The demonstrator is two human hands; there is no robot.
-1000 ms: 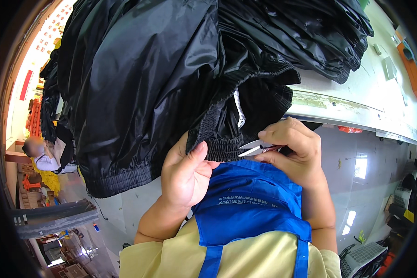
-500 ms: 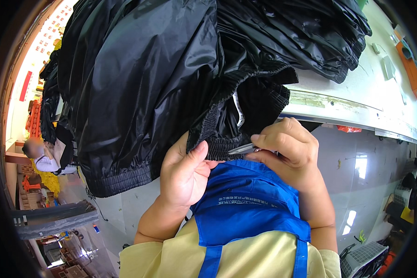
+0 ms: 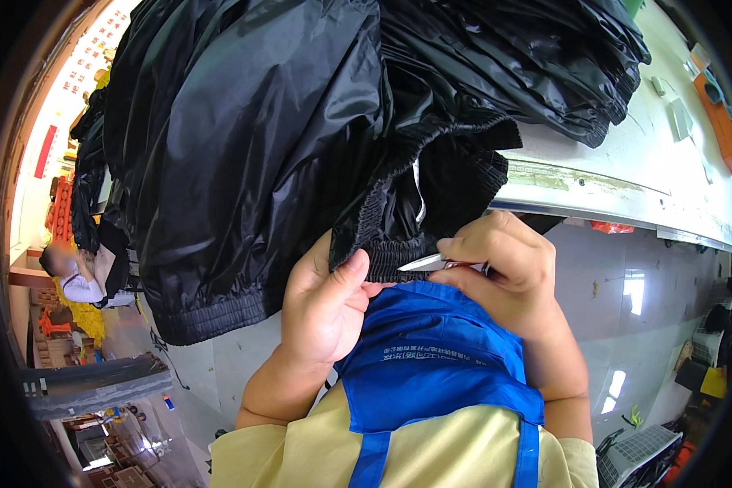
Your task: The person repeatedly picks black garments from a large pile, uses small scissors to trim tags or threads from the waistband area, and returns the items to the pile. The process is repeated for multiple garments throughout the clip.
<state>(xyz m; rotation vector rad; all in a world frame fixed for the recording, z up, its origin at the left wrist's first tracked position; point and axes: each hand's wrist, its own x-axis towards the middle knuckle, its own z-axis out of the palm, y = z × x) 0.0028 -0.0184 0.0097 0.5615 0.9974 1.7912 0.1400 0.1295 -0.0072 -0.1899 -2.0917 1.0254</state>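
Note:
A glossy black garment hangs over the table, with its gathered elastic opening turned toward me. My left hand pinches the near edge of the elastic band between thumb and fingers. In my right hand is a pair of thread snips, its handles mostly hidden by my fingers. The pointed metal blades reach left and lie against the ribbed band, just right of my left thumb. Inside the opening a narrow white label shows.
More black garments lie heaped on the white table. An orange object sits at its far right. To the left, another person sits at some distance. A grey crate stands on the floor at lower right.
The snips' blades have turned slightly and look brighter. My right hand has shifted a little to the left; my left hand keeps its hold on the band.

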